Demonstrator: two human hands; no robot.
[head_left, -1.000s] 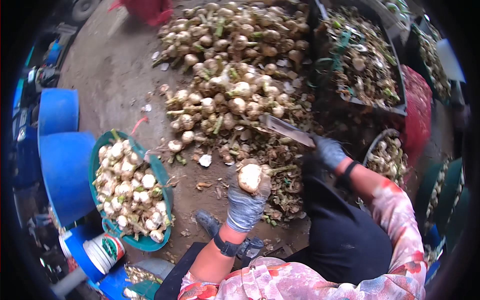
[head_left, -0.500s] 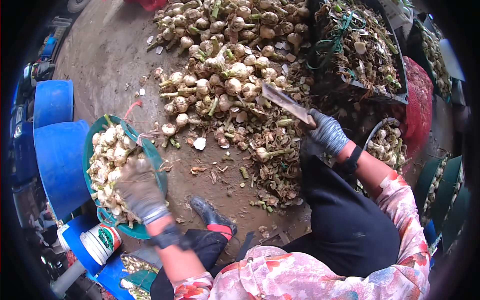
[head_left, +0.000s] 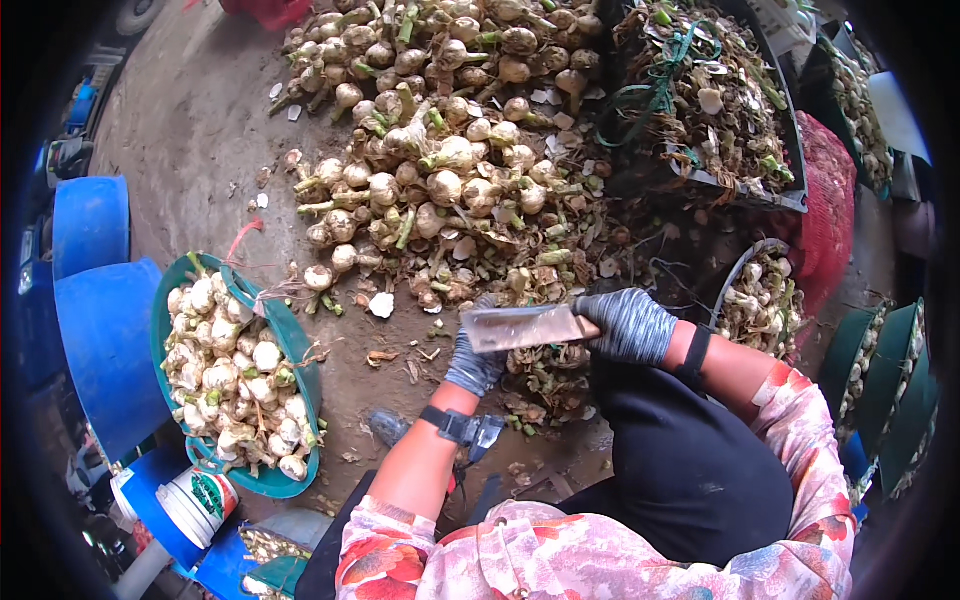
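My right hand [head_left: 632,325], in a grey knit glove, is wrapped round the handle of a broad-bladed knife [head_left: 530,327]. Its blade points left, across the front of my left hand [head_left: 474,368]. That hand, gloved too, is at the near edge of the garlic pile [head_left: 440,190]; the blade covers most of its fingers, so whether it holds anything cannot be made out. Garlic bulbs with cut green stalks make up the pile, and trimmed stalks and roots [head_left: 545,385] lie under the knife. On the left, a green basket [head_left: 312,400] is full of trimmed garlic bulbs.
Blue barrels [head_left: 110,350] and a white bucket [head_left: 200,505] stand at the left. A black crate [head_left: 795,195] heaped with scraps is at the far right, beside a red mesh sack [head_left: 825,210]. Another container of garlic [head_left: 762,300] sits by my right forearm.
My left hand has moved right from the green basket to the pile's near edge. My right hand has brought the knife down and left, turning its blade nearly level.
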